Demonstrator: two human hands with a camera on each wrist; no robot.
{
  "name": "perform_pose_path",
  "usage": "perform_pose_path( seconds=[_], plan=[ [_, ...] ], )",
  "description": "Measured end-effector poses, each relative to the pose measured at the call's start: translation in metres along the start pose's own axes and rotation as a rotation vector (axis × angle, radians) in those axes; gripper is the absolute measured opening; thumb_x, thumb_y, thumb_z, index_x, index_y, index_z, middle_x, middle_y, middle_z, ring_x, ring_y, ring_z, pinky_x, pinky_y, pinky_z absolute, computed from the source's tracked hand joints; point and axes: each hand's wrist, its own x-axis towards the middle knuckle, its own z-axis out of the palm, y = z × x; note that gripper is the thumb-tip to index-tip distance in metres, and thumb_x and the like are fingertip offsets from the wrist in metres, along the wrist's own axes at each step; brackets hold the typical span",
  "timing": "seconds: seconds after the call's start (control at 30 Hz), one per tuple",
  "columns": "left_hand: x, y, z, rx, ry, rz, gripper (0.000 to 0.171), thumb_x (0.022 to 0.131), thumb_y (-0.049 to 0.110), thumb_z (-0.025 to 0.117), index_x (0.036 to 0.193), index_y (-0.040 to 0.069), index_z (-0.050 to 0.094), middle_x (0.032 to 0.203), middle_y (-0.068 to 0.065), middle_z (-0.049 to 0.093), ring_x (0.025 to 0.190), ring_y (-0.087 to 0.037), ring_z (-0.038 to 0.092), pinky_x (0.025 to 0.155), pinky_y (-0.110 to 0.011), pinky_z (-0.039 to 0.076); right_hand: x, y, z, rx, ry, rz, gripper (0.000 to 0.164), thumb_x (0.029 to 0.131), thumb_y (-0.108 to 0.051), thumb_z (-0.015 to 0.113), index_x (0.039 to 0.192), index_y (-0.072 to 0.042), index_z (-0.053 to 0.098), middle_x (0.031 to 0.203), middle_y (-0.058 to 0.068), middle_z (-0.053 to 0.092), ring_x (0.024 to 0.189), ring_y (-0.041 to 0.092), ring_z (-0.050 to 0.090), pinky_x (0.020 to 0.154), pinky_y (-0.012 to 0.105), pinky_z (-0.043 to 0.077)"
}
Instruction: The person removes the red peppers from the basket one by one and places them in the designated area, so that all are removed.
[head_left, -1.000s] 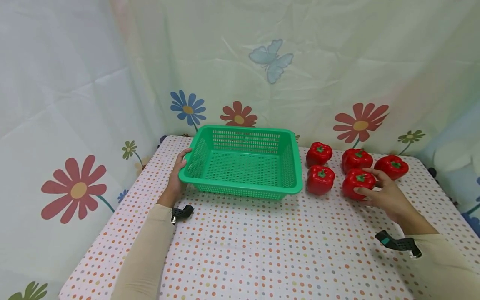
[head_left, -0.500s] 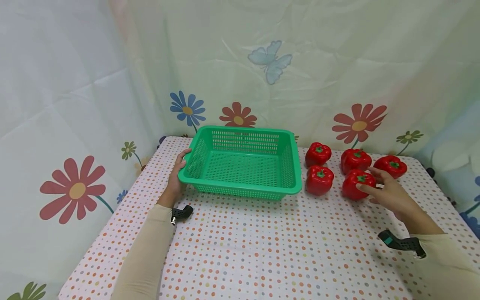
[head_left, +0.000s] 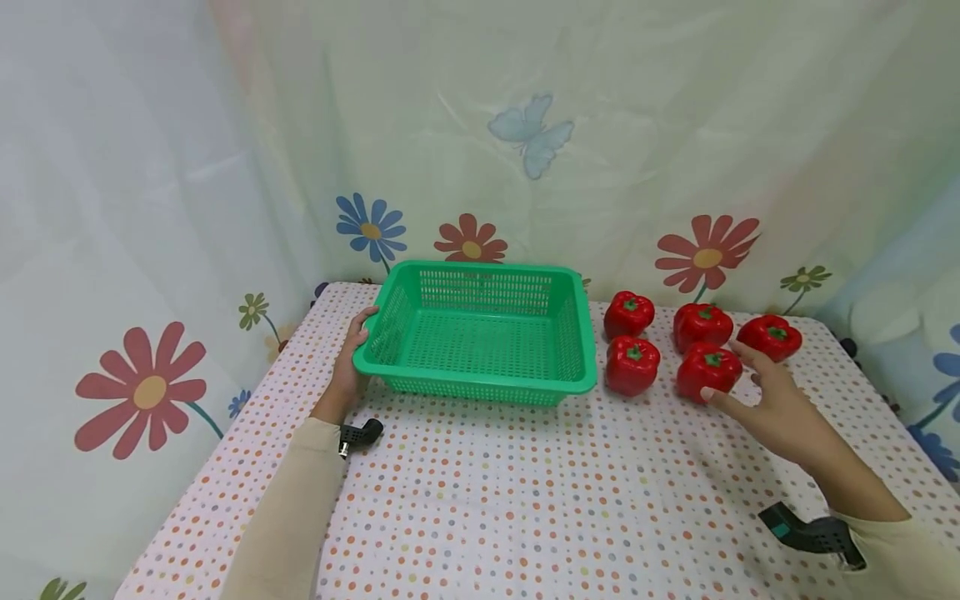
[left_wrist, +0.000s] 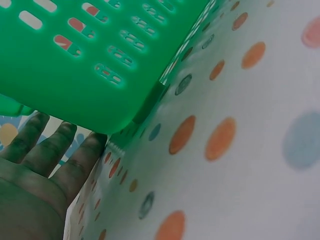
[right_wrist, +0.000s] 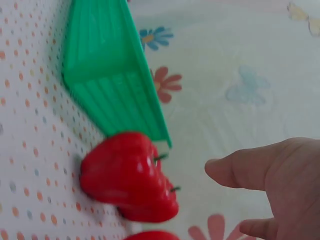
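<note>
Left hand (head_left: 351,367) grips the green basket's (head_left: 480,333) left rim. Right hand (head_left: 772,400), fingers spread, holds nothing, just beside the nearest pepper (head_left: 707,371) on the counter (head_left: 525,500). Step judged: picking. Next requires closing round that pepper.

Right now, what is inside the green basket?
Nothing shows inside the green basket: only its bare slotted floor. All five red peppers sit outside on the table. The near wall hides a thin strip.
</note>
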Motion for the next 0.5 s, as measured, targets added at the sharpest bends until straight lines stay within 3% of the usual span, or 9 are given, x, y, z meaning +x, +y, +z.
perform_pose_path(
  seconds=[0.13, 0.33, 0.43, 0.5],
  plan=[
    [0.000, -0.004, 0.004, -0.006, -0.005, -0.009, 0.052, 0.100, 0.030, 0.026, 0.152, 0.027, 0.021, 0.160, -0.007, 0.015, 0.142, -0.033, 0.024, 0.111, -0.050, 0.024, -0.012, -0.013, 0.007, -0.056, -0.048, -0.074, 0.098, 0.088, -0.035, 0.071, 0.154, 0.004, 0.010, 0.146, 0.045, 0.021, 0.127, 0.065, 0.025, 0.083, 0.078, 0.038],
    [0.004, -0.002, 0.000, 0.051, -0.030, 0.006, 0.051, 0.105, 0.040, 0.021, 0.154, 0.026, 0.021, 0.158, -0.011, 0.022, 0.136, -0.034, 0.032, 0.102, -0.041, 0.035, -0.026, -0.037, 0.026, -0.075, -0.101, -0.133, 0.099, 0.086, -0.039, 0.074, 0.155, 0.001, 0.015, 0.148, 0.037, 0.025, 0.131, 0.059, 0.025, 0.089, 0.079, 0.033],
    [0.005, 0.007, -0.005, 0.130, -0.030, 0.039, 0.059, 0.105, 0.048, 0.010, 0.156, 0.020, 0.020, 0.159, -0.017, 0.024, 0.139, -0.041, 0.031, 0.106, -0.050, 0.034, -0.031, -0.049, 0.034, -0.096, -0.104, -0.134, 0.103, 0.083, -0.045, 0.075, 0.156, -0.003, 0.016, 0.151, 0.037, 0.022, 0.132, 0.060, 0.025, 0.088, 0.079, 0.033],
    [0.004, 0.017, -0.006, 0.226, -0.023, 0.074, 0.067, 0.103, 0.052, 0.003, 0.157, 0.016, 0.020, 0.161, -0.020, 0.021, 0.146, -0.045, 0.022, 0.112, -0.060, 0.026, -0.034, -0.055, 0.038, -0.120, -0.099, -0.128, 0.109, 0.079, -0.051, 0.076, 0.157, -0.007, 0.014, 0.153, 0.037, 0.017, 0.132, 0.062, 0.024, 0.085, 0.080, 0.033]
  ],
)
